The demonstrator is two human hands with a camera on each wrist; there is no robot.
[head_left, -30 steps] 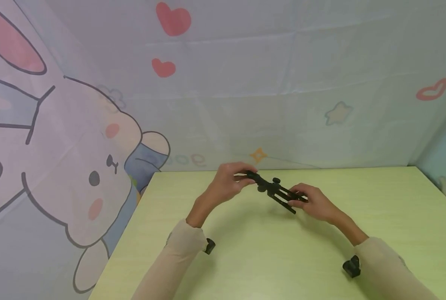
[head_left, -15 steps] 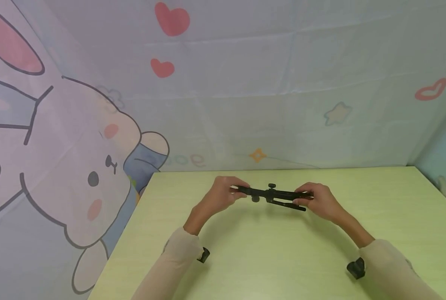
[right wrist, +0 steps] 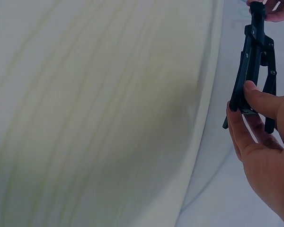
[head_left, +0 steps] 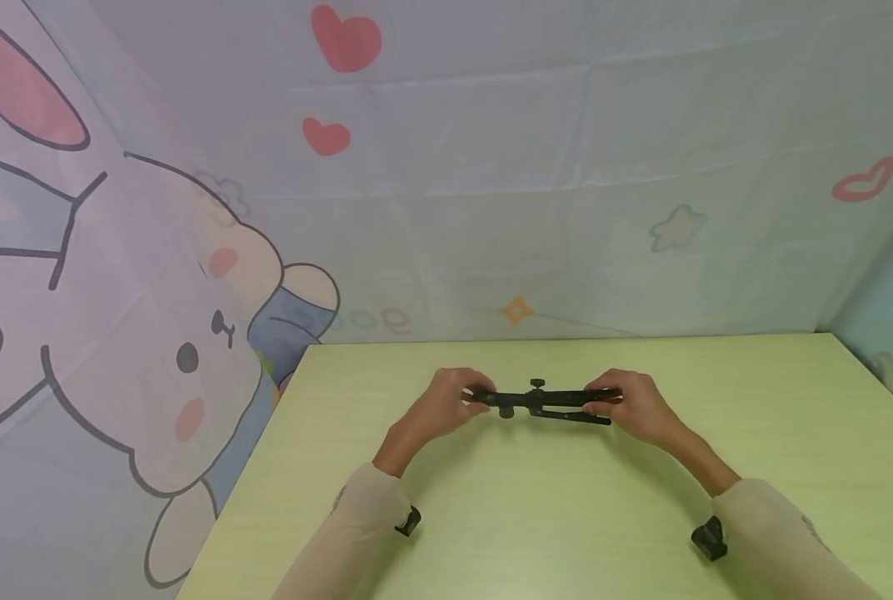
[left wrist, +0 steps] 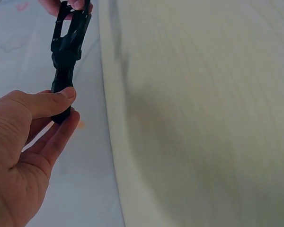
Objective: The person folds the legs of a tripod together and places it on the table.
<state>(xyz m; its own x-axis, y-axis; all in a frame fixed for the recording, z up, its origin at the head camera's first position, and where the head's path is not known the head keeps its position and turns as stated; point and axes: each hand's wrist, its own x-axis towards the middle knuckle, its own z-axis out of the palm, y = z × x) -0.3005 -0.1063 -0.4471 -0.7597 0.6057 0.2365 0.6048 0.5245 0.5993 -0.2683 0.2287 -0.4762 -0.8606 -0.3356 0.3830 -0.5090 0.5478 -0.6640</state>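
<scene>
A small black tripod [head_left: 521, 399] with round knobs is held sideways above the table, legs toward the right and slightly spread. My left hand [head_left: 450, 404] pinches its head end between thumb and fingers; the left wrist view shows the thumb across the tripod's [left wrist: 65, 56] narrow end. At the leg end, my right hand [head_left: 634, 404] pinches the legs. In the right wrist view the thumb presses on one leg of the tripod [right wrist: 251, 59], while another leg hangs apart beside the hand.
The pale yellow-green table [head_left: 551, 517] spreads beneath both hands. Behind it hangs a printed cloth [head_left: 491, 208] with hearts and a star, and a rabbit picture [head_left: 169, 333] covers the left side. A small black camera sits on each wrist.
The tripod has swung from a slant to nearly level, its head end coming down with my left hand. It has also come slightly lower in the head view, both hands keeping their grip.
</scene>
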